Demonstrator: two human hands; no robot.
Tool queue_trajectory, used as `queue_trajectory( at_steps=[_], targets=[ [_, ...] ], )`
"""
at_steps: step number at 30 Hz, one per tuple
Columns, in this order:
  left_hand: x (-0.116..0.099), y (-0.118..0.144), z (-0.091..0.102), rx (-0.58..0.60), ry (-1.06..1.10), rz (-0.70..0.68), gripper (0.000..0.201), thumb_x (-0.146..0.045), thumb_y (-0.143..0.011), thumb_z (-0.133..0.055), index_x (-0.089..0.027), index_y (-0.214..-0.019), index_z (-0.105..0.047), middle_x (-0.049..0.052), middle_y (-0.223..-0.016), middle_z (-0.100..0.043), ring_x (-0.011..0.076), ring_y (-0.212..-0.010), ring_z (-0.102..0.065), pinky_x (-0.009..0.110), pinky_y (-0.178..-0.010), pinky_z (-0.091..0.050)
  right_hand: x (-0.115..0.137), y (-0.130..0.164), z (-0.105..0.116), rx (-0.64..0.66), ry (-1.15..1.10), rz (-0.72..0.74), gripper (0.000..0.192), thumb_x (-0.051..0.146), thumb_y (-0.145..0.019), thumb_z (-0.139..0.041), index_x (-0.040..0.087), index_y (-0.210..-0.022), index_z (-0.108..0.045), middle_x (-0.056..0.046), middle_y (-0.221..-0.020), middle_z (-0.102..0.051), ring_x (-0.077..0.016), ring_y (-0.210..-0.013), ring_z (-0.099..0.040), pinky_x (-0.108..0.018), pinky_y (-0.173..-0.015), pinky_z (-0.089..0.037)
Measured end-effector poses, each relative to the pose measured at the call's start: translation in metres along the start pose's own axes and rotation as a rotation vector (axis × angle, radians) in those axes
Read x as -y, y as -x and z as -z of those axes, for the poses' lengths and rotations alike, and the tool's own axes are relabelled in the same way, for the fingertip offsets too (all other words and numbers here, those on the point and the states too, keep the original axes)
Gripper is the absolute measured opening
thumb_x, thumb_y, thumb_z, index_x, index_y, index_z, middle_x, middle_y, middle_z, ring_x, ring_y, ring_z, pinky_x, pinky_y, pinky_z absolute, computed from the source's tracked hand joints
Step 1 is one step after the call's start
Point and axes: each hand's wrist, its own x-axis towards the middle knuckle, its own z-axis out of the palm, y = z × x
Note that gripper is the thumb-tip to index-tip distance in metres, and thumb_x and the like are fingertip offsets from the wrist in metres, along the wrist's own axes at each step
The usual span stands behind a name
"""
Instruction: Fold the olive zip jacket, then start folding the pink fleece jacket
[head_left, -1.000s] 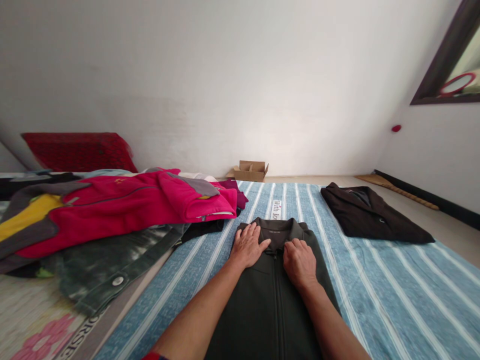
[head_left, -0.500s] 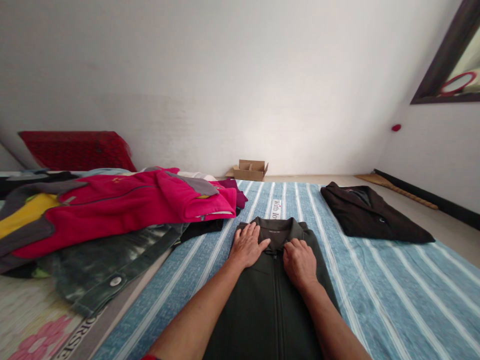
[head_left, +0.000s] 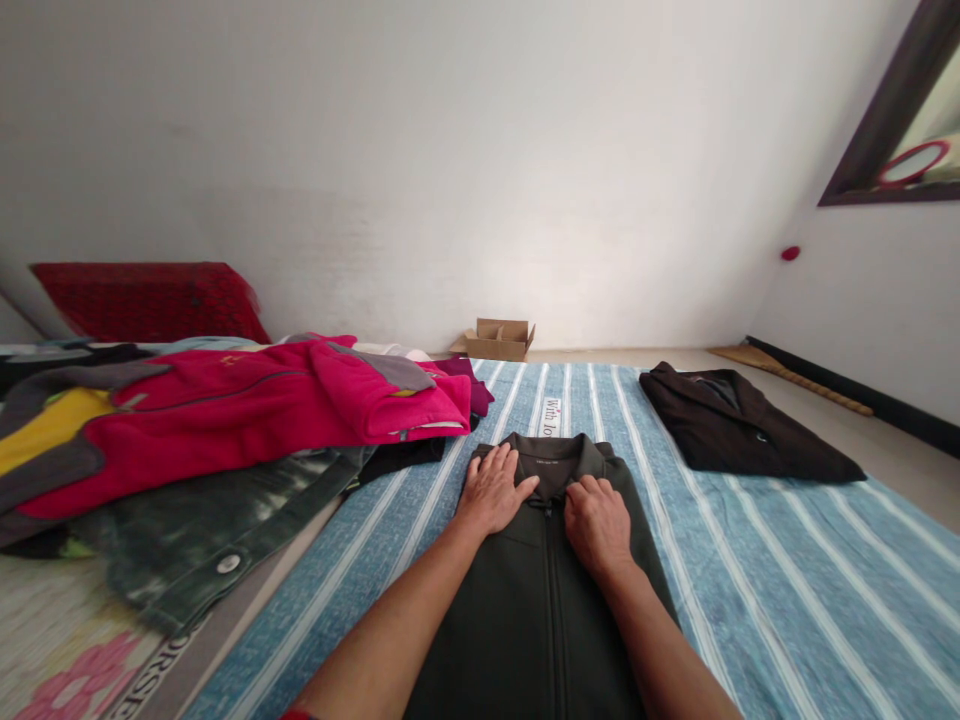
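A dark green zip-up jacket (head_left: 517, 610) lies front up on the blue striped cloth, its sleeves not showing beside the body. The zipper is closed nearly to the collar (head_left: 551, 464), which stands open at the top. My left hand (head_left: 491, 490) rests flat on the jacket's left shoulder, fingers extended and thumb towards the collar. On the other side, my right hand (head_left: 598, 520) has its fingers curled against the collar's lower right edge, seemingly gripping the fabric; the fingertips are partly hidden.
Left of the jacket lies a heap with a pink fleece jacket (head_left: 247, 400) over dark denim (head_left: 225, 540). A folded dark brown garment (head_left: 742, 425) sits on the striped cloth (head_left: 787, 590) at right. Against the wall are a cardboard box (head_left: 499, 342) and a red crate-like object (head_left: 150, 300).
Both hands keep their places on the jacket. The view has shifted very slightly; nothing else visibly differs.
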Motion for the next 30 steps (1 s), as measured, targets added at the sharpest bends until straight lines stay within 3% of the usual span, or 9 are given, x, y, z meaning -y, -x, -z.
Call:
queue_trajectory(
  at_steps=[23, 30],
  targets=[
    [-0.002, -0.001, 0.004, 0.024, 0.007, 0.008, 0.074, -0.064, -0.086, -0.015, -0.016, -0.139, -0.034, 0.009, -0.148, -0.028, 0.0246, -0.136, -0.021, 0.045, -0.109, -0.017, -0.001, 0.0, -0.005, -0.031, -0.003, 0.008, 0.017, 0.018, -0.086, -0.048, 0.019, -0.078, -0.064, -0.005, -0.084, -0.06, -0.0205, -0.084, -0.048, -0.032, -0.069, -0.029],
    [-0.003, -0.004, 0.008, 0.051, 0.013, 0.016, 0.073, -0.063, -0.087, -0.016, -0.015, -0.139, -0.033, 0.01, -0.149, -0.025, 0.0241, -0.136, -0.021, 0.047, -0.108, -0.016, 0.0, 0.01, 0.001, -0.021, -0.002, 0.073, 0.019, 0.015, -0.087, -0.046, 0.019, -0.079, -0.062, -0.006, -0.084, -0.059, -0.0193, -0.084, -0.048, -0.031, -0.071, -0.03]
  ],
)
